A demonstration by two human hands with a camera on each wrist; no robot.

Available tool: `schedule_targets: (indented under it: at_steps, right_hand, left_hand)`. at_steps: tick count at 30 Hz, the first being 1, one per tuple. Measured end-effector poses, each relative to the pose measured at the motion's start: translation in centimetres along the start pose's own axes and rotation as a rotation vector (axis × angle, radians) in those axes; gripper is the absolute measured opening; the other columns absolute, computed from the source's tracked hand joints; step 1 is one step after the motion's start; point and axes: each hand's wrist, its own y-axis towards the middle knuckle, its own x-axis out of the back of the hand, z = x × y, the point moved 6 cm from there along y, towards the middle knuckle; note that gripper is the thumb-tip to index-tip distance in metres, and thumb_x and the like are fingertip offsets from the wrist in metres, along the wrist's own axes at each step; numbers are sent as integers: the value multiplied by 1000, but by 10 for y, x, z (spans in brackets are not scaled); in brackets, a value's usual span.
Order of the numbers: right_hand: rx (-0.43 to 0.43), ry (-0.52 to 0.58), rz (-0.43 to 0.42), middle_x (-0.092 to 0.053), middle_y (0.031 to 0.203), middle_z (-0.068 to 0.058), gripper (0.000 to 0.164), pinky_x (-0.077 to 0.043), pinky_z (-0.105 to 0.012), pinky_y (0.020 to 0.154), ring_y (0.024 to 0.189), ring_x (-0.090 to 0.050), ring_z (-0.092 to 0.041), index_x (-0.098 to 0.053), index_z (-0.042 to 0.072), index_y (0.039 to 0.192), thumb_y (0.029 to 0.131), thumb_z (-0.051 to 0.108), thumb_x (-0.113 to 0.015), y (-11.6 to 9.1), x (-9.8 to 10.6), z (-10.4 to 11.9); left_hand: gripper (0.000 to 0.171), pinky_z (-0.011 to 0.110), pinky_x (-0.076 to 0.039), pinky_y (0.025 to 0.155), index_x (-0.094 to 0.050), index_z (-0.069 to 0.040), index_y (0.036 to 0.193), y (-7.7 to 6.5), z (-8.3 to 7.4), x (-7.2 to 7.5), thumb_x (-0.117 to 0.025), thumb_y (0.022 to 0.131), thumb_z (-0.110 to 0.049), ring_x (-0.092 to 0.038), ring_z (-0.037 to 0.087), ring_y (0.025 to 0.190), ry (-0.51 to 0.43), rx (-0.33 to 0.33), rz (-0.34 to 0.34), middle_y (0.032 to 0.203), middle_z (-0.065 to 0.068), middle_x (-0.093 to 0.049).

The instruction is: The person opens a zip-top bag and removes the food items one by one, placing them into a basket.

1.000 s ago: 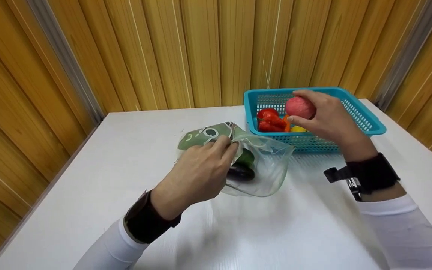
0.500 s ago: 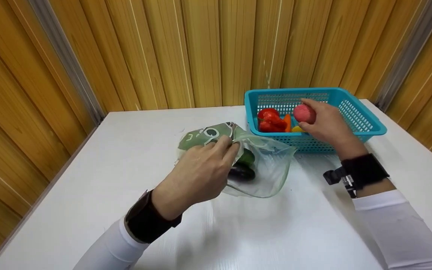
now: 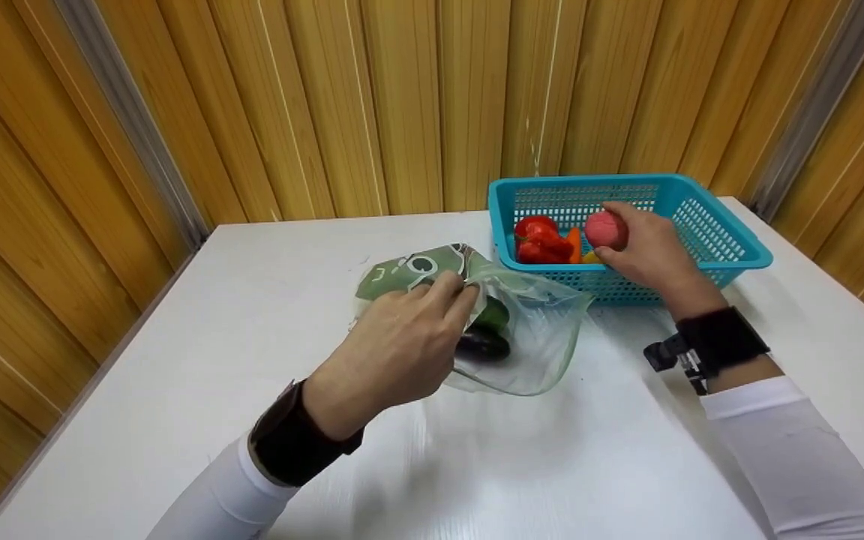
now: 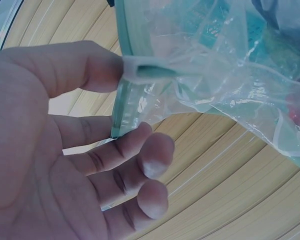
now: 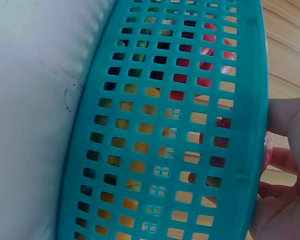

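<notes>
My left hand pinches the edge of a clear plastic zip bag with a green cartoon print. Inside lie a dark eggplant and a green vegetable, partly hidden by that hand. In the left wrist view, thumb and forefinger meet at the bag's edge while the other fingers curl loosely. My right hand grips a pink, rough-skinned ball-shaped thing between thumb and fingers, low over the turquoise basket. The basket's wall hides most of that ball in the right wrist view.
A red bell pepper, an orange carrot-like piece and something yellow lie in the basket. It stands at the back right of the white table, just behind the bag. Wood-panel walls rise behind.
My right hand has shifted slightly right and lowered into the basket with the pink ball, mostly in the first half second. The left hand and bag stay almost still.
</notes>
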Motion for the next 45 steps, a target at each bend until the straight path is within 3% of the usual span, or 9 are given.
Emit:
schedule_targets:
  at_steps: [7, 13, 22, 26, 33, 36, 41, 45]
  right_hand:
    - [-60, 11, 22, -41, 146, -29, 75, -44, -63, 101, 124, -43, -47, -27, 12, 157, 94, 22, -67, 3, -3, -7]
    - [-78, -31, 33, -37, 152, -30, 69, -39, -66, 104, 129, -41, -48, -33, 8, 154, 96, 29, -64, 2, -4, -7]
    - [-36, -10, -14, -50, 138, -27, 58, -50, -54, 90, 106, -52, -39, -44, 3, 146, 96, 28, -62, -8, 7, 15]
    - [57, 15, -105, -57, 132, -25, 47, -53, -54, 88, 105, -59, -39, -52, 2, 138, 97, 25, -62, -21, 18, 40]
    - [312, 14, -278, -72, 106, -21, 26, -58, -52, 75, 89, -70, -35, -66, 0, 114, 94, 17, -65, -51, 37, 90]
    - [376, 2, -303, -73, 92, -17, 20, -57, -44, 68, 78, -67, -30, -68, 1, 103, 94, 19, -66, -64, 42, 107]
    - [475, -4, -320, -67, 68, -7, 14, -45, -28, 56, 60, -56, -17, -66, 6, 80, 91, 14, -66, -83, 47, 129]
    - [653, 35, -271, -57, 59, 2, 16, -41, -23, 50, 54, -48, -8, -63, 9, 70, 85, 5, -66, -96, 46, 145]
  left_hand:
    - [35, 30, -46, 50, -60, -5, 120, 1, 0, -1, -51, 86, -5, -58, 18, 69, -4, 1, 3, 97, 5, -55]
    - [35, 30, -46, 50, -60, -5, 120, 0, 0, -1, -52, 85, -5, -57, 18, 70, -8, 0, 1, 97, 5, -54]
    - [37, 30, -47, 50, -59, -5, 122, 0, 0, -1, -53, 85, -6, -58, 17, 70, -9, -4, 8, 98, 5, -54]
    - [38, 31, -47, 50, -59, -5, 123, 0, 0, -1, -53, 85, -6, -58, 18, 71, -12, -1, 15, 98, 5, -54]
    - [37, 31, -47, 49, -60, -5, 123, 0, 1, -2, -52, 87, -6, -58, 17, 70, -12, -3, 8, 99, 6, -55]
    - [37, 31, -47, 49, -60, -4, 123, 1, 1, -2, -52, 87, -6, -58, 17, 70, -16, -4, 6, 99, 6, -55]
    - [37, 31, -47, 49, -59, -4, 124, 1, 1, -2, -52, 88, -7, -58, 17, 70, -27, -3, 20, 98, 6, -54]
    - [39, 31, -48, 50, -59, -4, 126, 1, 2, -2, -54, 88, -8, -58, 16, 71, -26, 1, 32, 99, 6, -55]
